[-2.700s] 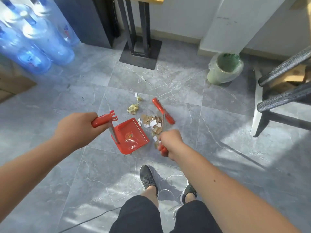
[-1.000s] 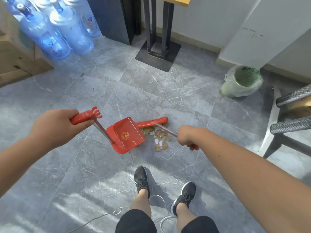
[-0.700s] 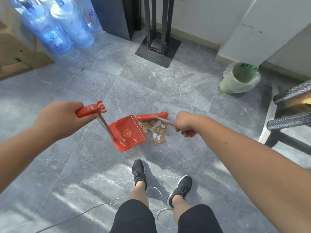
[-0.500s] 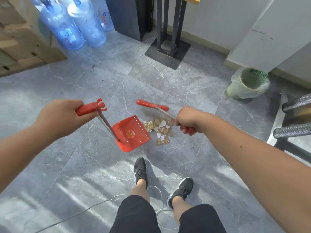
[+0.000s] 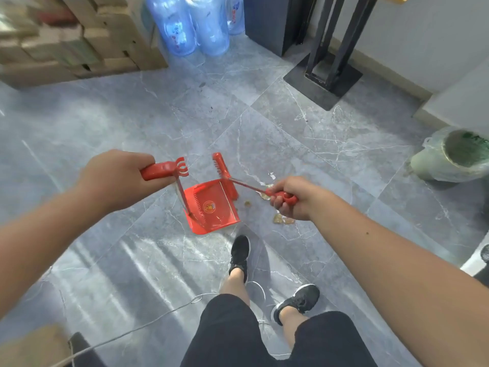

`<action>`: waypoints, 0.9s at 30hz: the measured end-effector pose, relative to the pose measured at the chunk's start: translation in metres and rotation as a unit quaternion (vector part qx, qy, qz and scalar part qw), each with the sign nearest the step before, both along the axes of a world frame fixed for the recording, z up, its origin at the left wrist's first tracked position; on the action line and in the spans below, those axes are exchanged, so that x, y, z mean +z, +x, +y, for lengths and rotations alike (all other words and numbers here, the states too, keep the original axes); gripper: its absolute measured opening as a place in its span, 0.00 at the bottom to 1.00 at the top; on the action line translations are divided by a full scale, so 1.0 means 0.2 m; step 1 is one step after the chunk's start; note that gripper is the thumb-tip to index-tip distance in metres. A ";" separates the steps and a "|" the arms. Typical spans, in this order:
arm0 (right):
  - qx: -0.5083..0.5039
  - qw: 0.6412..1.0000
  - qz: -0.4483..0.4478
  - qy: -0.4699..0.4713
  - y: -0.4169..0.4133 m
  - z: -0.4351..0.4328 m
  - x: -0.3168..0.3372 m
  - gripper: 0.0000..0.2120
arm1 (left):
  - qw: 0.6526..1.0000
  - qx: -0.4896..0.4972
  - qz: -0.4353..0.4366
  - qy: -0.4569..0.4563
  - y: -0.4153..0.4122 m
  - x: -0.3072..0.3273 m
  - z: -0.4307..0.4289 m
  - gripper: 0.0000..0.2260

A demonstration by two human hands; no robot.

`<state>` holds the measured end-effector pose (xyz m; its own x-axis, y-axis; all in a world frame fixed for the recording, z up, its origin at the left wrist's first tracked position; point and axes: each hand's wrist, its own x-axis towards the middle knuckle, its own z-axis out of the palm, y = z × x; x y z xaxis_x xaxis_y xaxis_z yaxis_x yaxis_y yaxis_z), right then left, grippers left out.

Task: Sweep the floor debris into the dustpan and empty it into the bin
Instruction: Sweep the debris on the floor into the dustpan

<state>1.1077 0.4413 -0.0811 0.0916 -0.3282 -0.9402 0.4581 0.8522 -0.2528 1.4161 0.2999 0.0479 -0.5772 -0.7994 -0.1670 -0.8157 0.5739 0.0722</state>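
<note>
My left hand [image 5: 119,178] grips the red handle of the red dustpan [image 5: 211,207], whose pan rests on the grey tiled floor. My right hand [image 5: 291,198] grips the red handle of the small red brush [image 5: 223,168]. The brush head lies along the pan's far right edge, at its mouth. Scraps of brownish and white debris [image 5: 277,218] lie on the floor to the right of the pan, partly hidden under my right hand. The pan's inside looks bare apart from a round sticker. The bin [image 5: 449,157], lined with a clear bag, stands at the far right.
Blue water bottles [image 5: 195,25] and stacked cardboard boxes [image 5: 79,38] stand at the back left. A black metal table base [image 5: 325,75] is at the back right. My two feet in black shoes [image 5: 239,254] stand just behind the pan. A thin cable [image 5: 132,332] trails across the floor.
The brush head has swung left across the debris to the pan's mouth. The debris pile has spread to the right of the pan. The view has shifted left.
</note>
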 end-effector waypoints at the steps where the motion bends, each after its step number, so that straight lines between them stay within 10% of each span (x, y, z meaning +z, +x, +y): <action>1: 0.003 1.000 -0.019 0.006 0.03 0.00 -0.03 0.05 | 1.000 -0.009 -0.001 -0.007 0.02 0.00 0.00 0.28; 27: -0.162 0.980 -0.060 0.099 -0.18 0.20 -0.17 0.06 | 1.000 -0.011 0.015 -0.024 0.01 -0.10 0.05 0.27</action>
<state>1.0724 0.4815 -0.1147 0.1261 -0.1703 -0.9773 0.7287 0.6844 -0.0253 1.4189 0.3094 0.0277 -0.5986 -0.7933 -0.1110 -0.8009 0.5949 0.0678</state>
